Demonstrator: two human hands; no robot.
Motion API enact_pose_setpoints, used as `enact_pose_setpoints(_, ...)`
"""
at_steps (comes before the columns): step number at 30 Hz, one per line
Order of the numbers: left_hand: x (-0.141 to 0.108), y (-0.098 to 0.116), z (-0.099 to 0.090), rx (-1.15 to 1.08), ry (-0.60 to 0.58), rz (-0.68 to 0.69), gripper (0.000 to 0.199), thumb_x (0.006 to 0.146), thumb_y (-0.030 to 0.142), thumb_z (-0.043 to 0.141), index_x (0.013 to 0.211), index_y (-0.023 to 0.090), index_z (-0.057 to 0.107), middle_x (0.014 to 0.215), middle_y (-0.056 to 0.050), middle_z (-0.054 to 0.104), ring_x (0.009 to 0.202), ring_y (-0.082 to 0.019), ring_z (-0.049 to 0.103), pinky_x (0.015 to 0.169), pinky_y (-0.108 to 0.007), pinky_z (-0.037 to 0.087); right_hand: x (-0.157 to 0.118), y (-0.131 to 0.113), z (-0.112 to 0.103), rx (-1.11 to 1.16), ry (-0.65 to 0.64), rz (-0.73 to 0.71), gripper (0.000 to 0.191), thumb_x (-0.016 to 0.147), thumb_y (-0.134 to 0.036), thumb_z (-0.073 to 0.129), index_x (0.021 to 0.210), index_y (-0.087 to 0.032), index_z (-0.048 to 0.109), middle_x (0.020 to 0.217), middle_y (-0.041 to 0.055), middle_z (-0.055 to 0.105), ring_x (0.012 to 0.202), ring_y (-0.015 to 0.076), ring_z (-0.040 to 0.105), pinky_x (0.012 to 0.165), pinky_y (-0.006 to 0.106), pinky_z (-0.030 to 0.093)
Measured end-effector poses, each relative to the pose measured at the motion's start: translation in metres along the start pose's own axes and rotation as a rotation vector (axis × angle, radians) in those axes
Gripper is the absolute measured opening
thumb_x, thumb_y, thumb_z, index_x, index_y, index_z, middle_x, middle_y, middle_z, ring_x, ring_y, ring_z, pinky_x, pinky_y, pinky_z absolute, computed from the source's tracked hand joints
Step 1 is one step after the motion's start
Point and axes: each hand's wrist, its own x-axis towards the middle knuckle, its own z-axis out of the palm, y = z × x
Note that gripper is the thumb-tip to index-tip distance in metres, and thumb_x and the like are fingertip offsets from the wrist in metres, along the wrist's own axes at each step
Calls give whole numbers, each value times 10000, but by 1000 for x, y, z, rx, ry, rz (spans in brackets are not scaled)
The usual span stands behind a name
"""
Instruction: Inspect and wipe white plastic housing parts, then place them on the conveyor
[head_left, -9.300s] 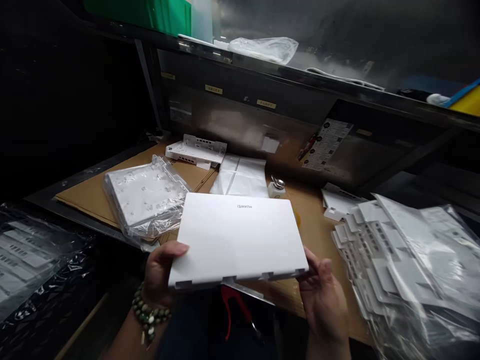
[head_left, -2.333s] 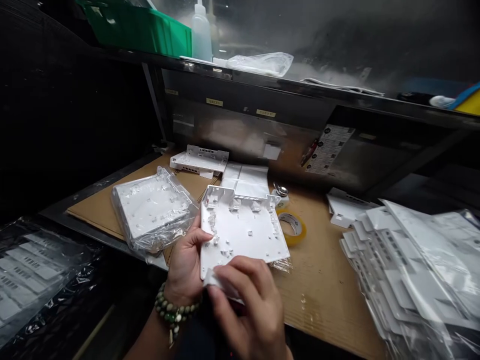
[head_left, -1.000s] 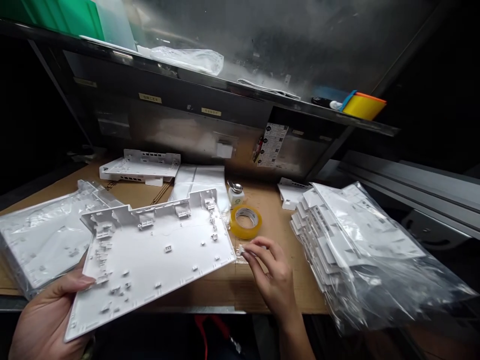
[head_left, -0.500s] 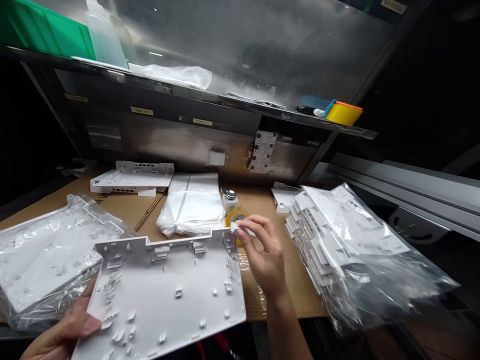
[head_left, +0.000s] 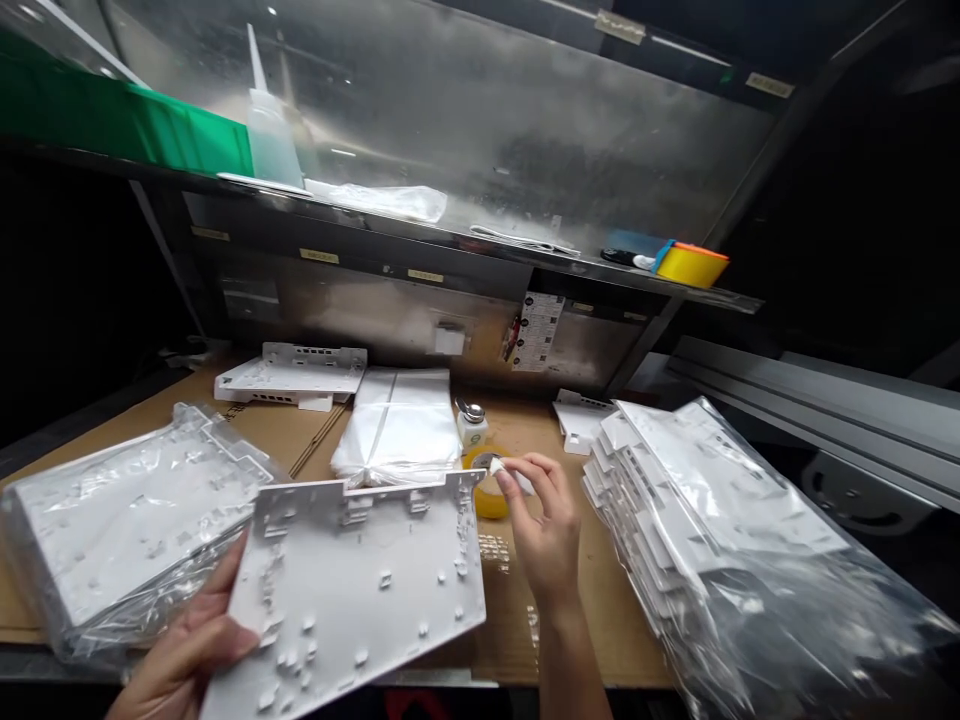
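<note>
My left hand point(head_left: 191, 645) grips a white plastic housing panel point(head_left: 352, 590) by its left edge, thumb on the inner face with its clips and posts. The panel is held tilted above the cardboard-covered bench. Just off the panel's upper right corner, my right hand point(head_left: 546, 520) pinches a small white wad point(head_left: 498, 466), which looks like cloth or tissue. A roll of yellow tape point(head_left: 491, 500) lies behind those fingers. Close by stands a white pump bottle with a metal top point(head_left: 472, 424). Flat clear plastic bags point(head_left: 405, 420) are stacked behind the panel.
Bagged white panels lie at left point(head_left: 135, 520), and a tall stack of bagged panels point(head_left: 697, 500) leans at right. Loose white panels point(head_left: 300, 375) sit at the back left. Above runs a metal shelf with a green bin point(head_left: 172, 130), a squeeze bottle point(head_left: 271, 140) and a yellow container point(head_left: 691, 265).
The wad in my right hand has come away from the panel's upper right corner, leaving a small gap. The camera view has shifted, so the scene sits lower and farther right.
</note>
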Motion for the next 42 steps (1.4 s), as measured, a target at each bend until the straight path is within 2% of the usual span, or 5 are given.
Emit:
enact_pose_setpoints(7,-14,-18,65,-54,35,149,821,613,165,874,1374,380,654,1501,-2,607,1371,-413,544,1039,-398,574,2,-92,30,215,-96,-300,208,953,-162,670,1128,-263,723,1129,54,639,1077,196,629,955,369,535)
enact_pose_setpoints(18,-14,-30,73,-62,-11,247,629,687,152,799,1275,366,734,1495,9,615,1435,-354,493,1146,-366,472,5,-91,38,145,-108,-344,206,973,-175,636,1127,-282,721,1099,52,650,1031,213,630,905,382,512)
enact_pose_setpoints(30,-20,-17,58,-26,-4,202,761,665,127,767,1358,421,660,1570,67,534,1363,-307,571,870,-206,578,26,84,42,-351,-83,-33,202,854,-416,704,820,-251,815,908,108,709,838,277,607,651,364,456)
enact_pose_setpoints(36,-24,-21,63,-2,-8,224,742,687,152,734,1376,415,643,1592,96,503,1448,-299,473,917,-211,557,-1,85,16,-313,-59,-42,335,892,-501,661,1050,-241,801,1065,120,736,983,304,663,727,394,529)
enact_pose_setpoints(42,4,-41,40,95,15,218,1086,735,324,904,1575,492,235,1362,-54,708,1201,-355,690,958,-460,604,-96,36,-38,-176,-998,272,250,998,-443,584,999,-267,761,1054,39,753,914,223,712,750,307,578)
